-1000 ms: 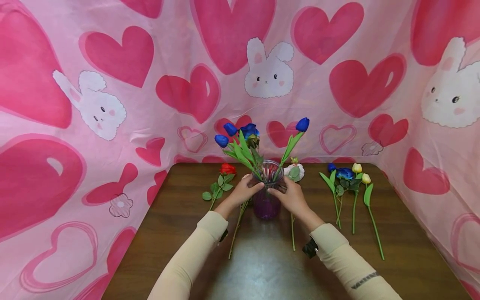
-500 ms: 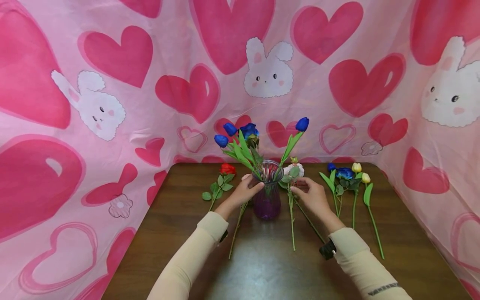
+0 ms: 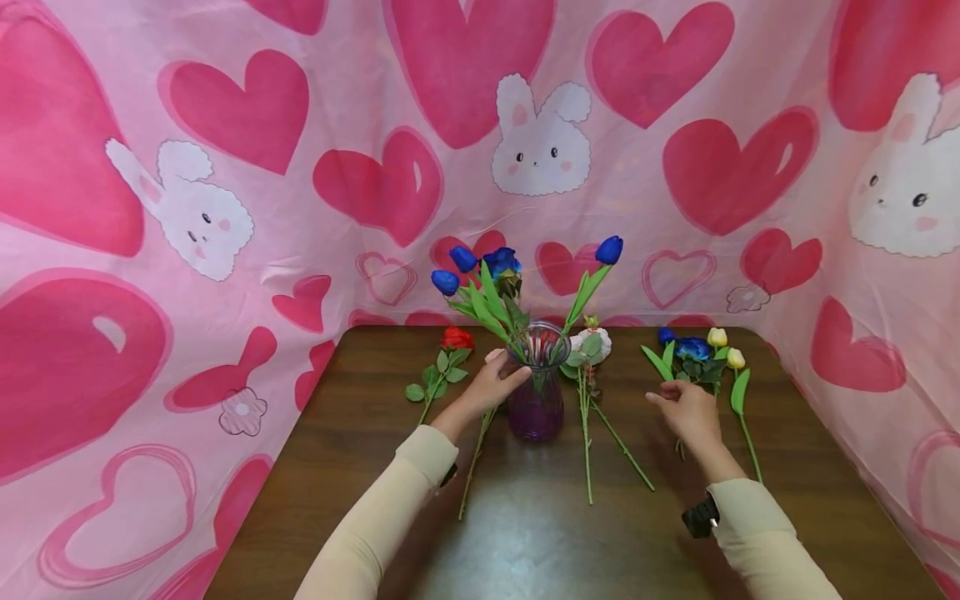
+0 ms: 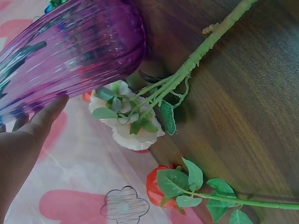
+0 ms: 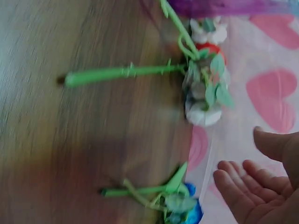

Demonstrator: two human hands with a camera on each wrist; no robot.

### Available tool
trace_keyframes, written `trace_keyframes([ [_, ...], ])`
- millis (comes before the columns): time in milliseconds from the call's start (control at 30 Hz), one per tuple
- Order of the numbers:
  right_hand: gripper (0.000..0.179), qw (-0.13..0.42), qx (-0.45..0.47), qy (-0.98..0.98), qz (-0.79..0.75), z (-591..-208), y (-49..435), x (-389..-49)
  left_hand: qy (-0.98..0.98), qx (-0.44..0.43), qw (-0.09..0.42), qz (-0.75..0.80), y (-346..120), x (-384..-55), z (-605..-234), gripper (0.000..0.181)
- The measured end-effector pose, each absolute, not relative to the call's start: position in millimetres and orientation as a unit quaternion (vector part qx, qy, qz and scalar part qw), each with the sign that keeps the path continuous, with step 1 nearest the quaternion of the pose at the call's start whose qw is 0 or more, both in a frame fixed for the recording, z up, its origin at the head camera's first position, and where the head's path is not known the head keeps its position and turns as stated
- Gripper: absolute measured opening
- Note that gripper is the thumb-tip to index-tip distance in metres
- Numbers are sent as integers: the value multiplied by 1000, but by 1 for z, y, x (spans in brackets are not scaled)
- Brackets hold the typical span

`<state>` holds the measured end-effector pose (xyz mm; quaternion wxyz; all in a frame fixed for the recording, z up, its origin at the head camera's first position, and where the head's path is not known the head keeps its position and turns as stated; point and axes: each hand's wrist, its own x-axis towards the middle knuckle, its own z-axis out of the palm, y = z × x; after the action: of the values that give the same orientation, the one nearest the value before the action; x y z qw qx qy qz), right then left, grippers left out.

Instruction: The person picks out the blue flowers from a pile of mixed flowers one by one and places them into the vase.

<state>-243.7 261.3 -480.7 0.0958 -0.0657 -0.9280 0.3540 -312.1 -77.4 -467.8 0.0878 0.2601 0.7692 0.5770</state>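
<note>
Pink heart-print cloth (image 3: 251, 108) hung behind the dark brown wooden table (image 3: 510, 533). Left hand (image 3: 492, 385) gripped the ribbed purple glass vase (image 3: 536, 408); right hand (image 3: 690, 414), thumb and fingers parted, holding nothing, was way nearer the ruffled blue fake rose (image 3: 693, 348), lying just past it, long axis running back toward the person.

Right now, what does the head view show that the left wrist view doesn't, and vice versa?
Head only: the right hand, near the yellow tulips, and the bunny prints on the backdrop.

Left wrist only: the leafy back of the white bloom; the left hand mostly hides that flower in the head view.

Both: the left hand on the purple vase, the red flower and the wooden table.
</note>
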Motion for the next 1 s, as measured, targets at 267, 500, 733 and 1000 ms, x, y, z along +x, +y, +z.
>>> trace_keyframes([
  [267, 34, 12, -76, -944, 321, -484, 296, -233, 775, 257, 93, 570, -77, -311, -464, 65],
  [500, 43, -74, -88, -955, 273, -488, 302, -230, 773, 264, 111, 566, -79, -304, -447, 60],
  [733, 34, -113, -107, -954, 257, -499, 304, -231, 768, 271, 116, 569, -79, -292, -430, 60],
  [1000, 32, -113, -103, -954, 258, -512, 303, -229, 767, 267, 122, 570, -79, -293, -432, 58],
])
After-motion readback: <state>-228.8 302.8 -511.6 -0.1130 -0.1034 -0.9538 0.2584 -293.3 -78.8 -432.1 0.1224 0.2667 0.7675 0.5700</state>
